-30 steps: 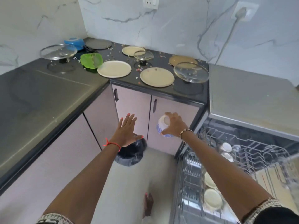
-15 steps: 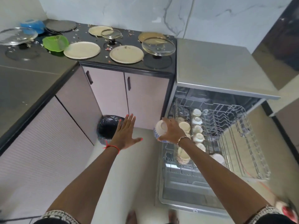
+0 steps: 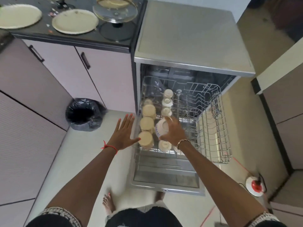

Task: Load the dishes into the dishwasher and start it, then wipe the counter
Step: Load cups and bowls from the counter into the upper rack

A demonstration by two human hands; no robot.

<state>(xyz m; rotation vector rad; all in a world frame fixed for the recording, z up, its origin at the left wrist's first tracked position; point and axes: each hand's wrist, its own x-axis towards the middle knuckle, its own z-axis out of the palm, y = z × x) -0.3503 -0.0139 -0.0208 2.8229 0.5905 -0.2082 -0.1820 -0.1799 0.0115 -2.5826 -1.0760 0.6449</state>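
The right hand (image 3: 173, 130) sits just right of the frame's centre, over the pulled-out wire rack (image 3: 213, 128) of the open dishwasher (image 3: 188, 38). Its fingers (image 3: 170, 122) are curled round a white bowl with a blue pattern (image 3: 161, 127), which is tilted on its side with its base towards the left. The bowl is over the middle of the rack, between two rows of crockery. On its left is a row of upturned cream cups (image 3: 148, 110), and above and below it is a line of smaller white cups (image 3: 167, 102). Whether the bowl touches the rack wires cannot be told. The left hand (image 3: 123, 131) is at the centre of the frame beside the rack's left edge, palm down, fingers straight and spread wide, holding nothing. Its thumb tip overlaps the rim of the nearest cream cup, and contact cannot be judged. A red thread (image 3: 109, 146) circles the left wrist and a chain bracelet (image 3: 183, 141) the right. The dishwasher door (image 3: 164, 176) lies folded down below the rack. In the upper left of the frame a dark table (image 3: 114, 41) strewn with crumbs carries two cream plates (image 3: 75, 21) and a glass lid (image 3: 115, 11), the lid standing knob-down just right of the nearer plate. Under the table are pale cabinet doors (image 3: 105, 79), and on the floor (image 3: 78, 158) at centre left stands a bin lined with a black bag (image 3: 84, 114). A round red and white object (image 3: 254, 185) lies on the floor at lower right.
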